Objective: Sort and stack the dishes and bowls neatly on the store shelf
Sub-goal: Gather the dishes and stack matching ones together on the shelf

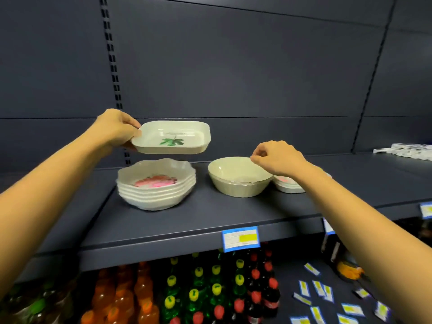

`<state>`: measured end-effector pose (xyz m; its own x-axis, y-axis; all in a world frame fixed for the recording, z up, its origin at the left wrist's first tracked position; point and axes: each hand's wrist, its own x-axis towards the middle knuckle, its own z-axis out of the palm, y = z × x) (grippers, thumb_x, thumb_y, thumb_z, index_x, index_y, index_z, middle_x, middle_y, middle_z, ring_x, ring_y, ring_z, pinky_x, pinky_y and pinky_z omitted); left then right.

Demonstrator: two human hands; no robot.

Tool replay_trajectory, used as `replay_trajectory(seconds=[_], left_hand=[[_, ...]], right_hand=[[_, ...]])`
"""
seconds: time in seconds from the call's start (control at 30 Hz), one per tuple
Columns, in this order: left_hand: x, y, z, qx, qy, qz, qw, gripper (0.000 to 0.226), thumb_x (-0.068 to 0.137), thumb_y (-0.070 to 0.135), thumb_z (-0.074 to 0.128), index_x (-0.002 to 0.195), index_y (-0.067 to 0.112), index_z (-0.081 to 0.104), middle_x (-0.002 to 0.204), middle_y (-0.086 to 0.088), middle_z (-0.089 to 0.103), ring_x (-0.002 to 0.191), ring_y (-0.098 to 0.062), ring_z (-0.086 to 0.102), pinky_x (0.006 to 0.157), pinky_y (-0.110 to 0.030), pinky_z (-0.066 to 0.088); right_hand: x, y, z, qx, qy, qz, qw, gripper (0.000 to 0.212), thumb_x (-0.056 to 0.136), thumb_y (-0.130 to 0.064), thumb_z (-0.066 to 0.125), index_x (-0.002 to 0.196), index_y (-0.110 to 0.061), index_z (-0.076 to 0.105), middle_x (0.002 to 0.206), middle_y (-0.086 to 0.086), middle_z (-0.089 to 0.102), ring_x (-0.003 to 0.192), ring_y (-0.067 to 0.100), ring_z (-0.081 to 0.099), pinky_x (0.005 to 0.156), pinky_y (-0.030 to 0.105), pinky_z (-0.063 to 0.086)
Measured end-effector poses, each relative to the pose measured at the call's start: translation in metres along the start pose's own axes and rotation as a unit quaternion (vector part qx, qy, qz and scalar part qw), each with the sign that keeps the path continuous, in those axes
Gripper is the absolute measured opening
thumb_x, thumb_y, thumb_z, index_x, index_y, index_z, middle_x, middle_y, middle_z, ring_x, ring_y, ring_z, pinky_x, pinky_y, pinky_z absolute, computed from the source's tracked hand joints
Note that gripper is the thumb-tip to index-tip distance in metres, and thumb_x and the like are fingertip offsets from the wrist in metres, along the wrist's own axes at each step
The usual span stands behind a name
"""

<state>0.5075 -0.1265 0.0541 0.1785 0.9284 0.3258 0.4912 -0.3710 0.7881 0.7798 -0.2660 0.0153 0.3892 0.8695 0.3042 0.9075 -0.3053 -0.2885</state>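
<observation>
My left hand grips the left rim of a cream square dish with a green leaf print, held in the air above a stack of several scalloped white bowls with a pink print. My right hand hovers with pinched fingers at the right rim of a plain cream round bowl standing on the dark shelf; whether it touches the rim I cannot tell. Behind my right wrist, another white dish with pink print is partly hidden.
The shelf's back panel is dark grey with a slotted upright at the left. White packets lie at the far right of the shelf. Price tags hang on the front edge. Coloured drink bottles fill the shelf below.
</observation>
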Motion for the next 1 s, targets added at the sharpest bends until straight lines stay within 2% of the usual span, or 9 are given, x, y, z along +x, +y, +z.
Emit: replay_trajectory(seconds=[0.17,0.3,0.47,0.53,0.63,0.7,0.8,0.9,1.0], left_hand=[[-0.012,0.042,0.085,-0.014,-0.002,0.008,1.0,0.021,0.081,-0.013,0.05,0.086,0.0,0.065,0.093,-0.017,0.061,0.079,-0.033,0.061,0.044,-0.028,0.057],[-0.019,0.073,0.145,-0.011,-0.003,-0.003,1.0,0.023,0.081,-0.009,0.05,0.074,0.008,0.064,0.095,-0.018,0.066,0.091,-0.037,0.067,0.079,-0.047,0.058],[-0.03,0.102,0.207,-0.007,-0.025,-0.003,1.0,0.025,0.078,-0.011,0.045,0.08,0.001,0.067,0.082,-0.02,0.068,0.078,-0.038,0.071,0.078,-0.047,0.059],[-0.034,0.11,0.226,0.007,-0.026,-0.005,1.0,0.027,0.077,-0.009,0.043,0.075,0.005,0.065,0.057,-0.012,0.067,0.065,-0.034,0.07,0.075,-0.043,0.06],[-0.039,0.12,0.249,0.051,-0.019,-0.008,0.999,0.025,0.078,-0.006,0.041,0.063,0.011,0.051,0.024,0.004,0.048,0.046,-0.019,0.06,0.057,-0.028,0.054],[-0.043,0.124,0.261,0.061,-0.019,-0.009,0.998,0.022,0.08,-0.004,0.04,0.065,0.01,0.049,0.028,0.002,0.051,0.047,-0.019,0.059,0.051,-0.023,0.047],[-0.043,0.127,0.277,0.06,-0.02,-0.011,0.998,0.018,0.081,-0.003,0.042,0.082,0.005,0.058,0.053,-0.005,0.056,0.062,-0.03,0.063,0.059,-0.028,0.05],[-0.044,0.128,0.287,0.073,-0.024,-0.013,0.997,0.023,0.08,-0.002,0.048,0.095,-0.003,0.066,0.059,-0.008,0.059,0.074,-0.032,0.067,0.06,-0.029,0.049],[-0.044,0.131,0.292,0.103,-0.029,0.001,0.994,0.022,0.079,-0.002,0.053,0.094,-0.005,0.069,0.078,-0.018,0.07,0.084,-0.034,0.069,0.072,-0.035,0.053]], right_hand=[[0.0,0.075,-0.028,-0.02,0.007,0.02,1.0,0.028,0.092,-0.032,0.047,0.113,-0.025,0.065,0.117,0.003,0.066,0.1,0.026,0.058,0.075,0.03,0.038],[-0.001,0.124,-0.044,-0.031,0.007,0.04,0.999,0.027,0.092,-0.031,0.047,0.111,-0.026,0.066,0.118,0.002,0.065,0.098,0.026,0.056,0.075,0.03,0.039],[-0.002,0.166,-0.057,-0.022,0.011,0.042,0.999,0.024,0.092,-0.031,0.047,0.106,-0.026,0.066,0.113,0.002,0.067,0.093,0.025,0.056,0.073,0.03,0.041],[-0.002,0.177,-0.06,-0.021,0.013,0.041,0.999,0.023,0.092,-0.031,0.047,0.104,-0.025,0.067,0.11,0.002,0.067,0.091,0.024,0.055,0.073,0.029,0.04],[-0.003,0.188,-0.063,-0.017,0.012,0.038,0.999,0.023,0.092,-0.03,0.047,0.103,-0.024,0.067,0.11,0.002,0.067,0.091,0.024,0.054,0.073,0.029,0.038],[-0.003,0.194,-0.064,-0.012,0.015,0.035,0.999,0.023,0.092,-0.03,0.047,0.102,-0.024,0.067,0.11,0.002,0.067,0.097,0.026,0.058,0.073,0.03,0.039],[-0.002,0.2,-0.063,-0.005,0.013,0.03,0.999,0.024,0.091,-0.028,0.047,0.101,-0.021,0.067,0.107,0.002,0.068,0.1,0.028,0.06,0.073,0.029,0.04],[-0.001,0.202,-0.06,0.0,0.008,0.023,1.0,0.024,0.091,-0.029,0.047,0.102,-0.021,0.067,0.108,0.002,0.068,0.098,0.027,0.06,0.073,0.029,0.04],[0.002,0.203,-0.058,0.002,0.006,0.013,1.0,0.023,0.092,-0.029,0.047,0.102,-0.022,0.067,0.108,0.002,0.068,0.098,0.027,0.059,0.073,0.03,0.041]])
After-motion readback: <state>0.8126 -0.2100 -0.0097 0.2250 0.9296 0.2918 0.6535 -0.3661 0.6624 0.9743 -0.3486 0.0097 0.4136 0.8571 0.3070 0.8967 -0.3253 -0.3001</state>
